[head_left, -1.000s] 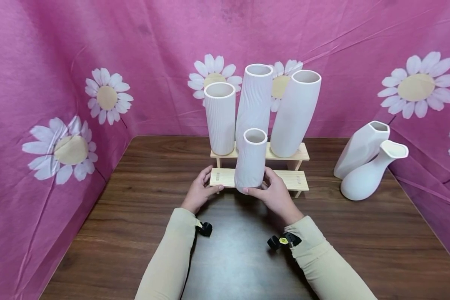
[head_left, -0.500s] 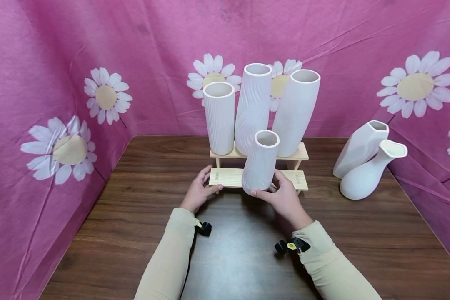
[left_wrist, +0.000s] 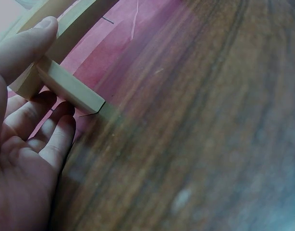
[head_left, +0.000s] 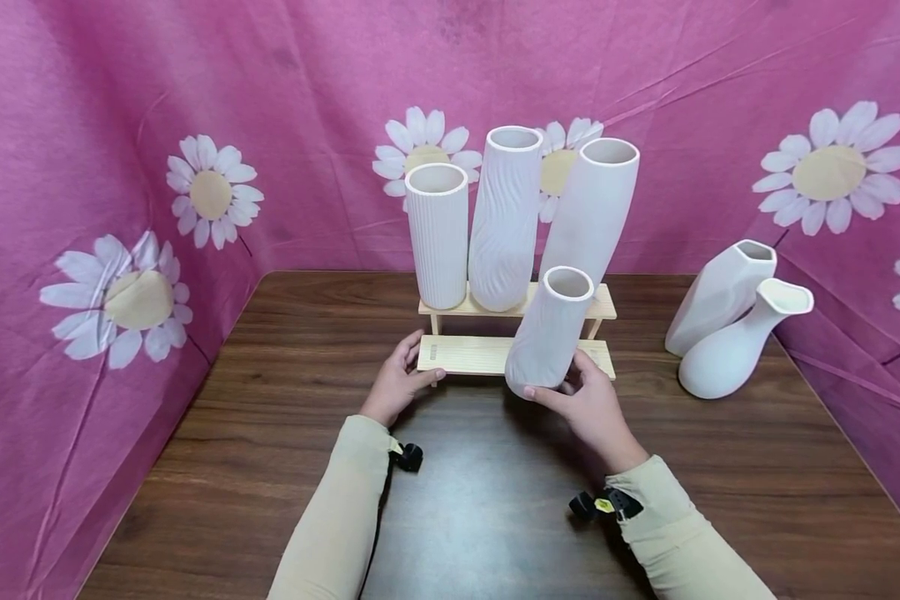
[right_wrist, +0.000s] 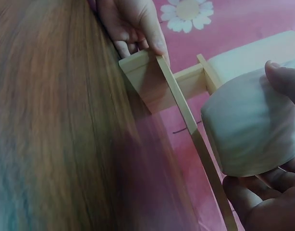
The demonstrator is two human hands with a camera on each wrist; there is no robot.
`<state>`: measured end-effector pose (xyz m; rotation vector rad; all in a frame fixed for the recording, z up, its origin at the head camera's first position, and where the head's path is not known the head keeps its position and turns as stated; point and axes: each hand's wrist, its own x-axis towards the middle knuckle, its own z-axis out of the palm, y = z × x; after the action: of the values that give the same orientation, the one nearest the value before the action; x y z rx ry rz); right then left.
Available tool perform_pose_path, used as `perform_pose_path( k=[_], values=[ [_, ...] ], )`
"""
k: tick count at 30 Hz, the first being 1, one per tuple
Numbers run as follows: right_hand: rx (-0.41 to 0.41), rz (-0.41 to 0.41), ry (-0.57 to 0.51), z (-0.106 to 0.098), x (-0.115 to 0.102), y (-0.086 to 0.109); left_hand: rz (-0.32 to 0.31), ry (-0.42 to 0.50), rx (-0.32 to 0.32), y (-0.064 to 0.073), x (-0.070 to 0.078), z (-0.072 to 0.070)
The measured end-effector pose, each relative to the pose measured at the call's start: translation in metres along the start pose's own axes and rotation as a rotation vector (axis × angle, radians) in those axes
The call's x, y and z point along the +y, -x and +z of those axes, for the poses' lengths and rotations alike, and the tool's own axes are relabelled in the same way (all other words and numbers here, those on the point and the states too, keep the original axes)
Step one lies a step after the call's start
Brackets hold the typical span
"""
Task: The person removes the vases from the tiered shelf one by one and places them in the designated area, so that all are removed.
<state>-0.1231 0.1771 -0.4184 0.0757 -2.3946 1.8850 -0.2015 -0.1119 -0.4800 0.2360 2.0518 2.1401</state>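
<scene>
From the head, gripping the small white vase (head_left: 547, 337) low near its base with the right hand (head_left: 596, 412), with thumb across the front and fingers curled round the right side. Holding it mouth up and leaning to the right, by the right part of the lower shelf (head_left: 465, 356) of a wooden stand (head_left: 435, 323); impossible to tell from here whether touching the board. Pinching the left end of that shelf with the left hand (head_left: 393, 385). Behind, on the upper shelf (head_left: 605, 303), showing a ribbed vase (head_left: 438, 242), a tall wavy vase (head_left: 504, 221) and a tall smooth vase (head_left: 592, 212). Well to the right on the brown table (head_left: 270, 483), showing a faceted vase (head_left: 716, 296) just beside a round-bellied vase (head_left: 723, 362). From the left wrist, resting the thumb on top of the board and bending the fingers beneath, close to a wooden leg (left_wrist: 73, 86). From the right wrist, clasping the small white vase between thumb and bent fingers, with its base near the shelf's edge.
</scene>
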Motion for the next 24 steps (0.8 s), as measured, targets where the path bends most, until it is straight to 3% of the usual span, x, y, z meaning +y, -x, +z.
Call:
perform_pose_path(
  k=[24],
  values=[
    [0.046,-0.043,0.121,-0.035,0.011,0.016,-0.015,0.019,0.005,0.001,0.002,0.001]
  ],
)
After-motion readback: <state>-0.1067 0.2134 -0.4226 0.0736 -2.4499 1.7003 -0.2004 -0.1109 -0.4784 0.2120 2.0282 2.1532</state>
